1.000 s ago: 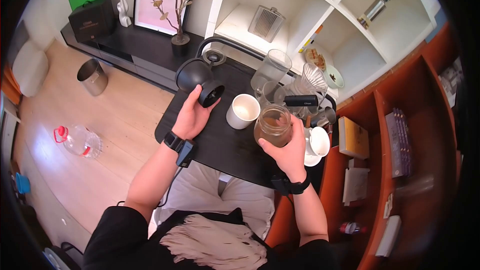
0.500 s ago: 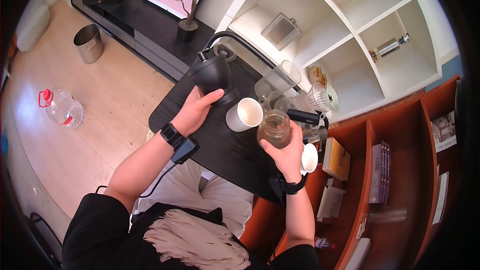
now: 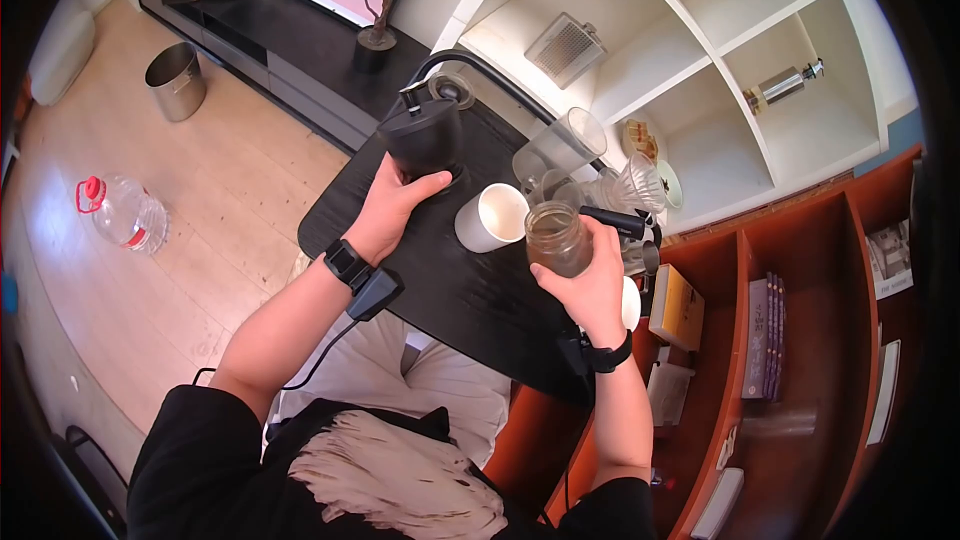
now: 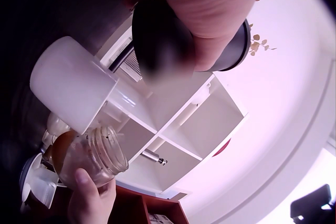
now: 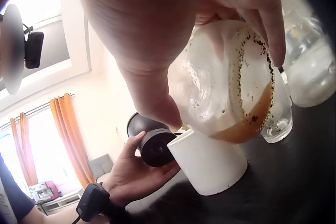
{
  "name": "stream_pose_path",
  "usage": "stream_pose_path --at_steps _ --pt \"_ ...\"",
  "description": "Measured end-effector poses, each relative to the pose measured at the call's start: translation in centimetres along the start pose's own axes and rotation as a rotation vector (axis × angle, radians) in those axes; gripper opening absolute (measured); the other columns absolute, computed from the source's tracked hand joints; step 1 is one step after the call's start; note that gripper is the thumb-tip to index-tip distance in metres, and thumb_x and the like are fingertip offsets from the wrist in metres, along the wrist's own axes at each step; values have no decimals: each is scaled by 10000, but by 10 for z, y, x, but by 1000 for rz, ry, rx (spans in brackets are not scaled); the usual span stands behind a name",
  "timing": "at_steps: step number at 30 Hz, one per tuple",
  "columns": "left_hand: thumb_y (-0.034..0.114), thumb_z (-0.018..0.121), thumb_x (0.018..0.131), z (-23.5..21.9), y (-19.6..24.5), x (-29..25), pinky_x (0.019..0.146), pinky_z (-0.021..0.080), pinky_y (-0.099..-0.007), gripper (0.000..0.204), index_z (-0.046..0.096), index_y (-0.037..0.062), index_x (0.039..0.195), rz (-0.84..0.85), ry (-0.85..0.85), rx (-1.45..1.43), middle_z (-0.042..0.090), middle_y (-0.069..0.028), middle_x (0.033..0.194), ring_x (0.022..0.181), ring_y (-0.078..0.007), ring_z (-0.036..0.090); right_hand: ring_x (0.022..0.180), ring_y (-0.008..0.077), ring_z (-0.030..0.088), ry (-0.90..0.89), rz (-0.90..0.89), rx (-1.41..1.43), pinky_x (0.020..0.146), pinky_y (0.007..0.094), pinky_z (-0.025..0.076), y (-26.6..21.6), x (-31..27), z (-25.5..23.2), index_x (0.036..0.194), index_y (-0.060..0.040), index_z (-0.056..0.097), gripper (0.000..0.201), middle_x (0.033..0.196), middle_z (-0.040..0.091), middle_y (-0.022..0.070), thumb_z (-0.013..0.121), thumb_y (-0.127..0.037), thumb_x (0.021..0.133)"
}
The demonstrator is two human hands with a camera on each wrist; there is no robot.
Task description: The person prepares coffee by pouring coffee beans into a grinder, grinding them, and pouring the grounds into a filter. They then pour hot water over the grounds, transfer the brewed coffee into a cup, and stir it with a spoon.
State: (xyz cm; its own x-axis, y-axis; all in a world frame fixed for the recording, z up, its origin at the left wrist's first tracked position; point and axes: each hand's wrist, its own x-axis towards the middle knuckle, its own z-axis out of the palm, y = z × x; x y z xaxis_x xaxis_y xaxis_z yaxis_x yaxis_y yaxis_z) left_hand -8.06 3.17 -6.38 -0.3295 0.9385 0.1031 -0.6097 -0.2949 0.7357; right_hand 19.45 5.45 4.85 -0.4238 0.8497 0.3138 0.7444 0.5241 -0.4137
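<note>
We see a black table (image 3: 470, 290) as our landmark, with a white shelf unit (image 3: 700, 50) standing beyond its far edge and an orange-red bookcase (image 3: 800, 290) along its right side. On the wooden floor to the left of the table lie a clear water bottle (image 3: 118, 216) and, farther off, a metal bin (image 3: 175, 82).

At the table's far left corner we find the black grinder (image 3: 423, 137), a dark rounded vessel; the left hand (image 3: 385, 215) grips it from the near side, fingers curled around its body and thumb laid across the front. In the left wrist view the same fingers (image 4: 210, 8) wrap over the grinder's (image 4: 184, 40) dark rim.

Near the table's middle stands a white cup (image 3: 491, 218), just right of the grinder and apart from both hands. Clear glassware (image 3: 560, 150) crowds the table's far right corner.

Above the table's right half, the right hand (image 3: 595, 290) holds a glass jar (image 3: 558, 238) off the surface, fingers curled round its side and thumb pressed against the near wall. In the right wrist view we see the jar (image 5: 231, 87) tilted, with brown residue on its wall and gathered at its lower edge, just above the white cup (image 5: 210, 161).
</note>
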Motion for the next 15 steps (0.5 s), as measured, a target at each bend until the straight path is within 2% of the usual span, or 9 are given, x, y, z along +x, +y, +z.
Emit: stream_pose_path --at_steps 9,11,15 --pt "65 806 928 -2 0 0 1087 479 -322 559 531 27 1413 0 -21 -7 635 -68 1359 1233 -148 603 1121 371 639 -47 -60 -130 976 448 552 -18 11 -10 1355 -5 577 824 1228 585 157 919 -262 651" --pt "115 764 966 -2 -1 0 1137 412 -333 536 553 25 1450 18 -35 14 630 -43 1409 1295 -139 568 1131 373 632 -45 -83 -163 980 452 549 -21 14 -11 1355 -6 579 822 1228 586 159 918 -257 649" --pt "116 761 968 -5 -4 1 1138 410 -334 532 554 25 1449 21 -54 36 633 -43 1407 1295 -140 566 1134 378 610 -43 -151 -266 984 467 539 -26 19 -12 1355 -15 587 813 1215 591 162 911 -235 643"
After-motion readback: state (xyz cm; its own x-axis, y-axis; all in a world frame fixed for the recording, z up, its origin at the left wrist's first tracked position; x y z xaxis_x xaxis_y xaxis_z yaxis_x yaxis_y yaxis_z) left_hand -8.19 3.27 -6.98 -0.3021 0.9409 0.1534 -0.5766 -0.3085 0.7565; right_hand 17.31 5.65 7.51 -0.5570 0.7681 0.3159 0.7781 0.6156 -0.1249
